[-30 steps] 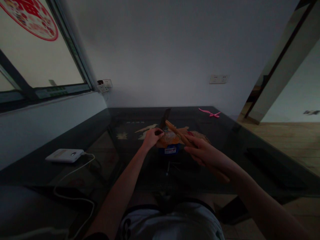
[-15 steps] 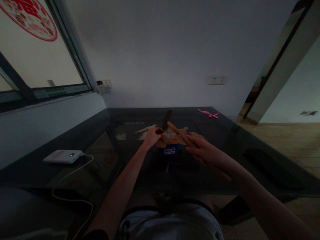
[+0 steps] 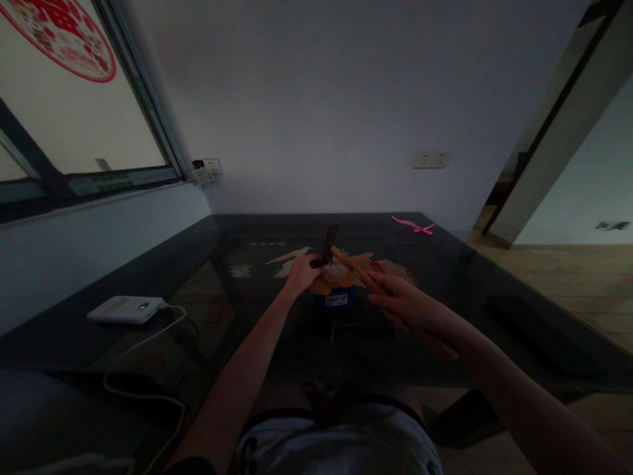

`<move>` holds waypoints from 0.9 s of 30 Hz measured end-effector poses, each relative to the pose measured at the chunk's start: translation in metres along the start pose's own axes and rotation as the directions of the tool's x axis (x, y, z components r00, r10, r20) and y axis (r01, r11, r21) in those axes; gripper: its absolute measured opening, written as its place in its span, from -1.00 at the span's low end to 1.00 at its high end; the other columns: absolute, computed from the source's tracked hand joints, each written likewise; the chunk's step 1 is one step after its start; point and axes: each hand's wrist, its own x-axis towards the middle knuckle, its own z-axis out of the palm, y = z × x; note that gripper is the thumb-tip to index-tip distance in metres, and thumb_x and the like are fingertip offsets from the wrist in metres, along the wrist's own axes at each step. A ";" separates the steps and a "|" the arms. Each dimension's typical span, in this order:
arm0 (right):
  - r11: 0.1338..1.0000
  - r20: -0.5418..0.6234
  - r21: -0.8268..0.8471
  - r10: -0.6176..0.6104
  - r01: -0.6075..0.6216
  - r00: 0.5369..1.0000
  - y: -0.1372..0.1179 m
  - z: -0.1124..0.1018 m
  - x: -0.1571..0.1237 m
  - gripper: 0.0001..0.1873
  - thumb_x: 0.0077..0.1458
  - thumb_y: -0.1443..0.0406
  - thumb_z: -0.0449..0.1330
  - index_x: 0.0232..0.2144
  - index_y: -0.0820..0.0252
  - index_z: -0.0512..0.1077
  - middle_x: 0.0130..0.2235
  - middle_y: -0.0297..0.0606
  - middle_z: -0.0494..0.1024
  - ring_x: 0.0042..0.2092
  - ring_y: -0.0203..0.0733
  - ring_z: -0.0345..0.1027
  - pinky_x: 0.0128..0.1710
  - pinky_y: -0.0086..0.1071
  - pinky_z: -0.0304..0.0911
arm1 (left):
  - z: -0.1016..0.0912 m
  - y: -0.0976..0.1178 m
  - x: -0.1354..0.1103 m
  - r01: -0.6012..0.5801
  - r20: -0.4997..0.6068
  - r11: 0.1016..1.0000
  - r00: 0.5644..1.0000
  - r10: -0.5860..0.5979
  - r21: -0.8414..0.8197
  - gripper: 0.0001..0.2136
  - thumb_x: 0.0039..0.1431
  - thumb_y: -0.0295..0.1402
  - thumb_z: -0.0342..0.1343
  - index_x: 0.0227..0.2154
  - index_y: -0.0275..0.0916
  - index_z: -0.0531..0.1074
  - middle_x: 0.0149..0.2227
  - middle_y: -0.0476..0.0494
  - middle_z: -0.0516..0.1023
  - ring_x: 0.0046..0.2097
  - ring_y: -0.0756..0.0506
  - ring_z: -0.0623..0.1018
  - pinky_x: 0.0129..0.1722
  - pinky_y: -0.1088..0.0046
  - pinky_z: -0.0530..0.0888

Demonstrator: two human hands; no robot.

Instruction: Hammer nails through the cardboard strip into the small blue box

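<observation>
Mid-frame, hammer: brown wooden handle (image 3: 357, 269), dark head (image 3: 330, 241), above a blue box (image 3: 319, 301) topped with crumpled orange-brown wrapping (image 3: 324, 284).
Right hand (image 3: 401, 298): wrapped round the handle.
Left hand (image 3: 302, 273): apart from the right, pinched beside the head; cannot tell on what.
Risk: a stray blow could catch it.
Writing: white label (image 3: 337, 300), pale bench (image 3: 445, 277) lettering (image 3: 268, 244); both illegible.

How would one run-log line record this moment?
right hand: holds wooden-handled dark-headed hammer | left hand: at crumpled brown covering atop blue labelled box | pink ribbon: back right
</observation>
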 end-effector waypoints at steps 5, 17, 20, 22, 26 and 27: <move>1.000 -0.051 0.005 -0.011 0.011 0.999 -0.005 -0.001 -0.004 -0.46 0.11 0.31 0.03 0.15 0.23 0.09 -0.67 -0.60 0.13 -0.73 -0.48 0.02 -0.79 -0.63 -0.01 | -0.001 -0.001 0.000 -0.007 0.011 1.000 1.000 0.007 -0.023 -0.91 -0.02 -0.38 0.19 -0.42 -0.28 0.52 -0.39 -0.11 0.58 -0.31 -0.08 0.54 -0.27 0.41 0.43; 0.993 -0.129 0.115 -0.024 0.039 0.991 -0.002 0.001 -0.018 -0.37 0.09 0.24 0.08 0.20 0.23 0.05 -0.68 -0.60 0.14 -0.72 -0.48 0.00 -0.79 -0.63 -0.03 | -0.013 0.017 -0.006 -0.093 -0.048 0.995 0.995 0.091 -0.023 -0.79 -0.02 -0.42 0.19 -0.26 -0.28 0.45 -0.32 -0.12 0.54 -0.27 -0.05 0.52 -0.22 0.43 0.44; 0.965 -0.196 0.247 -0.036 0.084 0.980 0.006 0.000 -0.030 -0.32 0.07 0.22 0.13 0.21 0.18 0.03 -0.68 -0.60 0.13 -0.73 -0.48 -0.02 -0.80 -0.63 -0.04 | -0.029 0.039 -0.017 -0.203 -0.201 0.975 0.955 0.218 0.094 -0.75 0.02 -0.39 0.16 -0.19 -0.27 0.41 -0.23 -0.15 0.50 -0.21 -0.05 0.48 -0.14 0.41 0.41; 0.932 -0.230 0.348 -0.020 0.101 0.973 0.018 0.002 -0.038 -0.31 0.06 0.20 0.16 0.20 0.14 0.05 -0.67 -0.59 0.13 -0.73 -0.50 -0.04 -0.81 -0.64 -0.05 | -0.038 0.059 -0.032 -0.269 -0.249 0.947 0.918 0.308 0.178 -0.81 0.10 -0.38 0.08 -0.20 -0.24 0.41 -0.22 -0.14 0.49 -0.19 -0.06 0.47 -0.10 0.39 0.38; 0.803 -0.294 0.576 0.026 0.155 0.955 0.051 0.019 -0.056 -0.29 -0.05 0.16 0.26 0.14 0.09 0.14 -0.58 -0.53 0.22 -0.75 -0.56 -0.13 -0.86 -0.64 -0.11 | -0.031 0.088 -0.072 -0.528 0.154 0.813 0.849 0.505 0.247 -0.85 0.20 -0.35 -0.04 -0.26 -0.20 0.42 -0.28 -0.12 0.51 -0.19 -0.07 0.48 -0.11 0.40 0.34; 0.755 -0.321 0.630 0.036 0.185 0.946 0.061 0.026 -0.061 -0.32 -0.06 0.16 0.28 0.11 0.07 0.18 -0.51 -0.48 0.28 -0.74 -0.59 -0.14 -0.86 -0.65 -0.13 | -0.025 0.091 -0.081 -0.605 0.321 0.760 0.787 0.526 0.236 -0.84 0.21 -0.35 -0.05 -0.26 -0.18 0.43 -0.27 -0.11 0.52 -0.18 -0.06 0.48 -0.12 0.41 0.33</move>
